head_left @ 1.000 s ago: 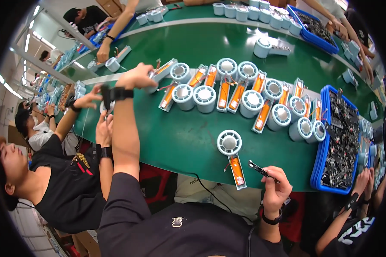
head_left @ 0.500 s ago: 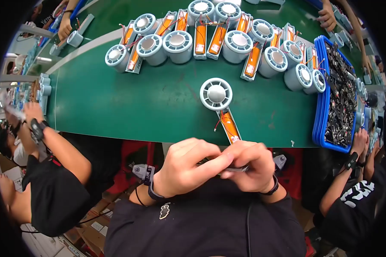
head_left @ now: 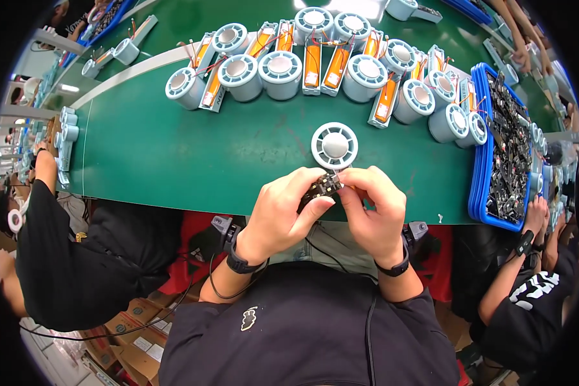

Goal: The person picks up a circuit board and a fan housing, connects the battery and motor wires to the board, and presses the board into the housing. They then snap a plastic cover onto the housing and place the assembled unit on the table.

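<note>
Between the thumb and fingers of my left hand [head_left: 270, 215] is a small black circuit board [head_left: 325, 184] with light-coloured parts on it. My right hand [head_left: 381, 209] is closed in a pinch at the board's right end; what its fingertips grip is too small to make out. Just beyond both hands, a pale blue round device [head_left: 334, 146] with a spoked rim and silver centre stands on the green table. Its handle, which points towards me, is mostly hidden by my hands.
Several similar devices [head_left: 280, 67] with orange batteries in their open handles line the far side of the table [head_left: 193, 154]. At the right, stacked blue trays [head_left: 479, 161] hold many black boards [head_left: 511, 154]. Co-workers sit on both sides, one black sleeve [head_left: 51, 251] at left.
Both hands have moved forward, from near my chest to the device's handle. The black board now shows in my left hand. The left co-worker's arm has shifted farther away.
</note>
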Demonstrator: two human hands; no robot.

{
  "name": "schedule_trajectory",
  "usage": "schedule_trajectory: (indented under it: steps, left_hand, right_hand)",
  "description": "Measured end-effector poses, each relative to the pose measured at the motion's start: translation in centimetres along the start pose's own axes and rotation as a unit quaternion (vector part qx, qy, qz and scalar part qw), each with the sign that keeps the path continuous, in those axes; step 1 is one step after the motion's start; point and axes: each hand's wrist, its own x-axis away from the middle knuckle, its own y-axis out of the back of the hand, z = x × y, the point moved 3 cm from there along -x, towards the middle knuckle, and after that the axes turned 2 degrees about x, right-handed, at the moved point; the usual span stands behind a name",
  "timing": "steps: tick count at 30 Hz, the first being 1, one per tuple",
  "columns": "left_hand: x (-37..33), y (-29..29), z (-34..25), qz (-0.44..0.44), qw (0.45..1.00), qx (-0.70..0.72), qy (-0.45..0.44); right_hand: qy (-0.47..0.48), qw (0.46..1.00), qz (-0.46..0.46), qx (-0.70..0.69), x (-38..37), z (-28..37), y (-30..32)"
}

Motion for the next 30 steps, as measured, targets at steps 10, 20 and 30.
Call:
schedule_trajectory:
  steps: [10, 20, 30]
  left_hand:
    - [1.0, 2.1, 0.0, -0.032, 0.996, -0.029, 0.080]
    - [0.7, 6.3, 0.2, -0.151, 0.985, -0.022, -0.085]
    - [-0.4, 0.6, 0.4, -0.049, 0.988, 0.138, 0.056]
  right_hand:
    - [0.119, 0.986, 0.040, 0.106, -1.1, -0.3, 0.0]
    - [0.106, 0.994, 0.018, 0.018, -1.0, -1.2, 0.7]
    - [-0.256, 0.916, -0.047, -0.307, -0.9, -0.9, 1.4]
